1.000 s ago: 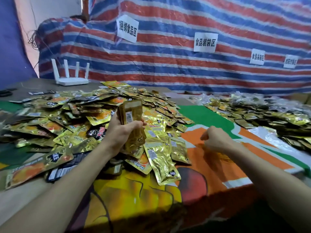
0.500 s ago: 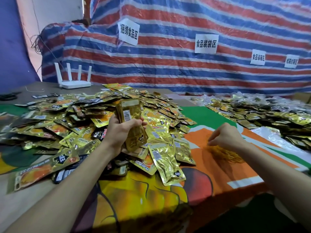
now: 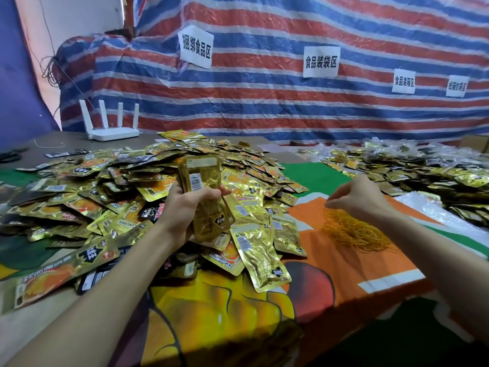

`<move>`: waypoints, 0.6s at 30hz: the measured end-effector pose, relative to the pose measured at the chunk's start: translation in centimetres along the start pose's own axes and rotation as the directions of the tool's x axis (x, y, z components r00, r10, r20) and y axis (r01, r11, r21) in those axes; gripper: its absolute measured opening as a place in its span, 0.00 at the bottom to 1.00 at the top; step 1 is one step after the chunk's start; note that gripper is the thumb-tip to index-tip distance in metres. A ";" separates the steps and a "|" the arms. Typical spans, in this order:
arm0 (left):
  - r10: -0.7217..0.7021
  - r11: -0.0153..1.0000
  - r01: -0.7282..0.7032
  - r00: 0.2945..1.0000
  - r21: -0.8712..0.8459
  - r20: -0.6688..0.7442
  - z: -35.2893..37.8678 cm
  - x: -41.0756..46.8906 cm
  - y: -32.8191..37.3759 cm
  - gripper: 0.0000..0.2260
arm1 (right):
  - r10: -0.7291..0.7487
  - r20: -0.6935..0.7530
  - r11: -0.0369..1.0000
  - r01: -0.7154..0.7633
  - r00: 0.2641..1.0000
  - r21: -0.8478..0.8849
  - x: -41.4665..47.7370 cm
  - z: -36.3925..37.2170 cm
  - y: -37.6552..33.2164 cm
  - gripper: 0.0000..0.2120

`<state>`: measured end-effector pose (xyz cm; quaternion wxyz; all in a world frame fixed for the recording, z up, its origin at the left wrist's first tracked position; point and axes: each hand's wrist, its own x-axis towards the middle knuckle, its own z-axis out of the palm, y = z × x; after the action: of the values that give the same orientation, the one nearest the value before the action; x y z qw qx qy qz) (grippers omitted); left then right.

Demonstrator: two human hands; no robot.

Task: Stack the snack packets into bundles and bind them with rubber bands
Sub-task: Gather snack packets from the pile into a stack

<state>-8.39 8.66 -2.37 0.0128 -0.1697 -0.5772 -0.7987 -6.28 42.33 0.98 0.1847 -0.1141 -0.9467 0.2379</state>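
Lifted since 1 second ago, the right hand (image 3: pixel 360 198) hovers, fingers curled, just above the rubber bands (image 3: pixel 354 231) on the counter (image 3: pixel 344 266); whether it pinches 1 cannot be told. The left hand (image 3: pixel 185 207) grips an upright stack of packets (image 3: pixel 202 178) over the loose packets (image 3: pixel 105 186) heaped at left.

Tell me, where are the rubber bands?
In the head view the rubber bands lie heaped on the orange cloth, right of centre, just below the right hand and right of the packet stack that the left hand grips.
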 end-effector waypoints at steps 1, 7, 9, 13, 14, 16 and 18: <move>-0.006 1.000 0.006 1.000 -0.017 0.023 0.0 0.0 0.1 0.08 | -0.020 -0.006 0.998 0.020 1.000 0.054 -0.1 0.1 -0.7 0.03; -0.064 0.985 0.095 0.976 -0.142 0.209 -0.3 0.0 0.3 0.16 | -0.160 0.065 0.826 0.098 0.985 0.555 -2.2 1.8 -7.6 0.03; -0.080 0.988 0.105 0.977 -0.117 0.200 -0.5 0.1 0.3 0.15 | -0.214 0.134 0.747 0.073 0.968 0.660 -2.6 3.0 -9.9 0.02; -0.125 0.991 0.129 0.980 -0.018 0.153 -1.1 0.3 0.6 0.15 | -0.270 0.209 0.663 0.024 0.940 0.748 -2.7 5.7 -13.3 0.02; -0.134 0.991 0.134 0.984 0.011 0.115 -1.2 0.3 0.7 0.12 | -0.273 0.201 0.649 0.026 0.941 0.761 -2.7 6.4 -13.9 0.01; -0.159 0.986 0.157 0.987 0.051 0.032 -1.2 0.4 0.7 0.11 | -0.276 0.159 0.622 0.050 0.948 0.781 -2.4 7.7 -14.8 0.03; -0.192 0.980 0.194 0.980 0.051 -0.045 -1.1 0.6 0.7 0.10 | -0.267 0.103 0.613 0.086 0.958 0.785 -2.2 8.8 -15.2 0.07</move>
<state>-9.06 7.47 -1.84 -0.0485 -0.0964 -0.6124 -0.7832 -9.85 24.98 0.60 0.1373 0.0963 -0.7731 0.6117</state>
